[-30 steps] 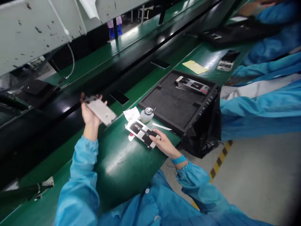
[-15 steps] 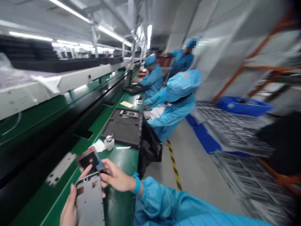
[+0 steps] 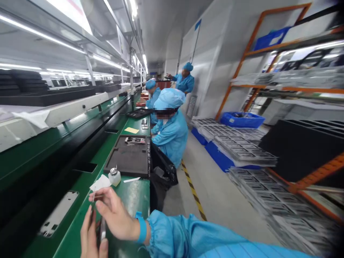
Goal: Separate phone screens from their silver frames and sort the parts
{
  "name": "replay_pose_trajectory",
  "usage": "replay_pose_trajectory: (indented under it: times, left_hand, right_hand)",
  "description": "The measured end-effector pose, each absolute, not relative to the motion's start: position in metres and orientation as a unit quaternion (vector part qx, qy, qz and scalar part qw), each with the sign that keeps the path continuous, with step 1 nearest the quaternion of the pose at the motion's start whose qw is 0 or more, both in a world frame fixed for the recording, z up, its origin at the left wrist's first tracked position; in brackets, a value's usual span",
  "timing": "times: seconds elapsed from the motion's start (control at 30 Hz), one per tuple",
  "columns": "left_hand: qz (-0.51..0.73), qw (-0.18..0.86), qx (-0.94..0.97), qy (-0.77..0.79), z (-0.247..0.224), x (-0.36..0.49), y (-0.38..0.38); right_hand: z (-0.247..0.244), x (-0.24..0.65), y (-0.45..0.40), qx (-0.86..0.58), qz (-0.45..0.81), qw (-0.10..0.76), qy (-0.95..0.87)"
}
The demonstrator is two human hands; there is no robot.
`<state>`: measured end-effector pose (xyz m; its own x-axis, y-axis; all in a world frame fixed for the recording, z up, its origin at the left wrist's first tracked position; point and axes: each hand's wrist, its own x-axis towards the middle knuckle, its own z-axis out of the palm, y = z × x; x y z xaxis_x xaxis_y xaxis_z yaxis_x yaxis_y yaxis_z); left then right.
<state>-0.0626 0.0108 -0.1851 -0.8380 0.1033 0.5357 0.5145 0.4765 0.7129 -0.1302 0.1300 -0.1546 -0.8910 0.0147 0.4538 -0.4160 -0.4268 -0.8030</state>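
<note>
My left hand (image 3: 91, 238) is closed round a grey phone frame (image 3: 103, 228), now turned nearly edge-on at the bottom of the head view. Just above it, my right hand (image 3: 116, 215), wearing a blue wrist strap (image 3: 141, 227), pinches a thin phone panel (image 3: 94, 196) that shows only as a narrow edge. The fingers of both hands almost meet, and I cannot tell whether the two parts touch. Beyond my fingers a white wipe (image 3: 100, 183) lies beside a small pump bottle (image 3: 114, 177). Another phone frame (image 3: 60, 214) lies flat to the left.
A black tray (image 3: 127, 159) with phone parts (image 3: 135, 140) sits further along the green bench (image 3: 137, 190), near a white strip (image 3: 132, 180). A black bag (image 3: 163, 175) hangs at the bench edge. A co-worker (image 3: 170, 125) sits beyond. Stacked trays (image 3: 252, 190) stand on the right.
The phone frame and the panel have turned from showing their faces to nearly edge-on. My right hand has moved slightly left and down. The view has swung to the right.
</note>
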Motion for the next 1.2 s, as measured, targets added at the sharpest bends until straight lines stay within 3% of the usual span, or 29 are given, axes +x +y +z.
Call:
replay_pose_trajectory:
  times: [0.23,0.5,1.2]
  left_hand:
    - [-0.428,0.223,-0.213,-0.85,-0.168,-0.048,0.017]
    - [-0.429,0.141,-0.28,-0.847,-0.125,-0.027,0.008]
    - [-0.472,0.137,-0.322,-0.809,-0.126,-0.026,0.0]
  right_hand:
    - [-0.137,-0.124,0.136,0.191,0.82,0.164,-0.514]
    - [-0.112,-0.095,0.135,0.132,0.837,0.151,-0.51]
    - [-0.088,-0.081,0.125,0.13,0.823,0.216,-0.509]
